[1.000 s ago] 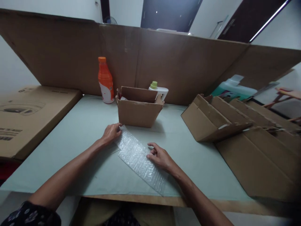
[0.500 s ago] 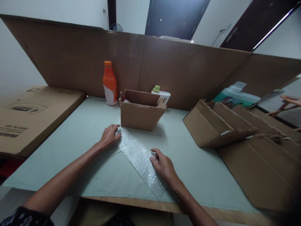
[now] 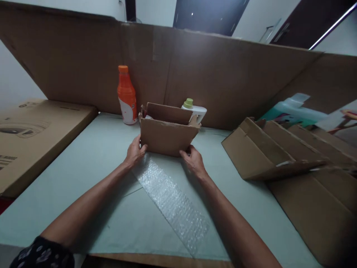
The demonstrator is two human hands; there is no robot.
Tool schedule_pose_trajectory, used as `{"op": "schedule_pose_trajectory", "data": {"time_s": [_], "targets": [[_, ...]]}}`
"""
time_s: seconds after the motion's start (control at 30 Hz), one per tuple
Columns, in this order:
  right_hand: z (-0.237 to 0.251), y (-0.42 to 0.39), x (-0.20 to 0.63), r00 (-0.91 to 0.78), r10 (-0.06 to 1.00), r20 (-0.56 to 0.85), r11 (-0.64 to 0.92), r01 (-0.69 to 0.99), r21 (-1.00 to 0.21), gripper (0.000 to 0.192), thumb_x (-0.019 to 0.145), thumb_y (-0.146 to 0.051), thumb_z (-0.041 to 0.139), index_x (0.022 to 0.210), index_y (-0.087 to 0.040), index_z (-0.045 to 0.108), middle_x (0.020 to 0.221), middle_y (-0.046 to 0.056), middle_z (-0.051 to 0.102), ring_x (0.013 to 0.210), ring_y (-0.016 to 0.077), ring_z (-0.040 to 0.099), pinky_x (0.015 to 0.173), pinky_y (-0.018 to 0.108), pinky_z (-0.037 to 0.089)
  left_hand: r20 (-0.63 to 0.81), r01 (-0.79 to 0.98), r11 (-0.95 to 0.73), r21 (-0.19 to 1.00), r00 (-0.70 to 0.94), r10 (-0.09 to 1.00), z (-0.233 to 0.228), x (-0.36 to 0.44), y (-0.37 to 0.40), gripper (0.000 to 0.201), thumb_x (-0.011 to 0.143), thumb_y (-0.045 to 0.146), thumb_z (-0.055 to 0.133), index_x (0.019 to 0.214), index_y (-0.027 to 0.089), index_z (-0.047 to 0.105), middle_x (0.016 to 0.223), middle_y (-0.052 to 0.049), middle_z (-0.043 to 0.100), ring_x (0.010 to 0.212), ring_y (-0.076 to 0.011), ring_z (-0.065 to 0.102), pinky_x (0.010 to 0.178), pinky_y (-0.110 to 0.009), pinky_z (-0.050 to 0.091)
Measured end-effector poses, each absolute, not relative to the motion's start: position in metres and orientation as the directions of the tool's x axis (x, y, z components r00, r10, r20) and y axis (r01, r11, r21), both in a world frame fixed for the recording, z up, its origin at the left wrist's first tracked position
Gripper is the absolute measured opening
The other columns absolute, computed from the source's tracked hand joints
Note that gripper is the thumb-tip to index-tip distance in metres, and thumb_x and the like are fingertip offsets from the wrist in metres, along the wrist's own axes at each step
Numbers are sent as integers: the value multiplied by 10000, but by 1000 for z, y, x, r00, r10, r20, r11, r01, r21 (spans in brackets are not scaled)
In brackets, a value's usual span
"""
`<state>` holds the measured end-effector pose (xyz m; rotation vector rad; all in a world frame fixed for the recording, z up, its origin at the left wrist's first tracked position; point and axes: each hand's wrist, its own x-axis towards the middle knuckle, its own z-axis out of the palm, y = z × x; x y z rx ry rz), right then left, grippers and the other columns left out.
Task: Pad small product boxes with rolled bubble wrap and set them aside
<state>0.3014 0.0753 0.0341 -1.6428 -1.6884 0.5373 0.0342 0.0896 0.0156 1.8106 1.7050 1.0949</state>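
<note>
A small cardboard box (image 3: 167,137) stands near the middle of the table, its top open. My left hand (image 3: 135,150) grips its lower left side, thumb on the front and fingers round the edge. At the lower right corner my right hand (image 3: 193,159) is closed on the same box, fingertips partly hidden behind it. Something reddish and whitish shows just inside the box, too little to name. On the table in front lies a flat strip of bubble wrap (image 3: 173,204), slanting toward the lower right, with neither hand holding it.
An orange bottle (image 3: 126,96) stands behind to the left, a white bottle with a green cap (image 3: 195,109) behind the box. Several open cardboard boxes (image 3: 251,152) and a jug of green liquid (image 3: 292,111) are at right. A large flat carton (image 3: 41,137) lies left; a cardboard wall (image 3: 209,74) stands behind.
Both hands have left the bubble wrap and moved to the box, taking hold of its two lower sides. The bubble wrap stays lying on the table. The camera view has shifted slightly.
</note>
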Motion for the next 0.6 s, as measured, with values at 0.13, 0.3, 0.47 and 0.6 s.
{"op": "schedule_pose_trajectory", "data": {"time_s": [0.13, 0.3, 0.47, 0.6], "targets": [[29, 87, 290, 13, 980, 198, 141, 659, -739, 406, 849, -352, 574, 1196, -149, 632, 1134, 138, 739, 1024, 287, 688, 903, 422, 531, 227, 653, -110, 749, -97, 969, 22, 29, 120, 529, 861, 218, 516, 1383, 134, 499, 1192, -131, 686, 1001, -251, 658, 895, -381, 525], [28, 47, 298, -95, 984, 152, 177, 652, -738, 381, 845, -281, 560, 1195, -155, 642, 1099, 115, 745, 969, 245, 697, 857, 376, 533, 202, 729, -70, 681, -95, 975, 28, 13, 110, 665, 829, 264, 609, 1461, 149, 442, 1276, -136, 648, 1090, -261, 627, 944, -380, 495], [27, -31, 308, -191, 980, 61, 191, 800, -568, 196, 801, -332, 685, 936, -194, 711, 931, 84, 733, 897, 263, 640, 834, 392, 451, 127, 839, -5, 544, -77, 989, 20, -11, 39, 446, 815, 441, 650, 1138, 140, 710, 1049, -150, 674, 1055, -329, 603, 957, -465, 453], [25, -60, 286, -238, 971, 11, 228, 918, -323, 156, 861, -333, 683, 894, -181, 688, 998, 106, 709, 975, 273, 605, 854, 375, 389, 62, 884, 10, 468, -43, 997, 15, -9, 3, 240, 772, 372, 661, 845, 158, 744, 917, -144, 661, 987, -342, 602, 886, -455, 454]]}}
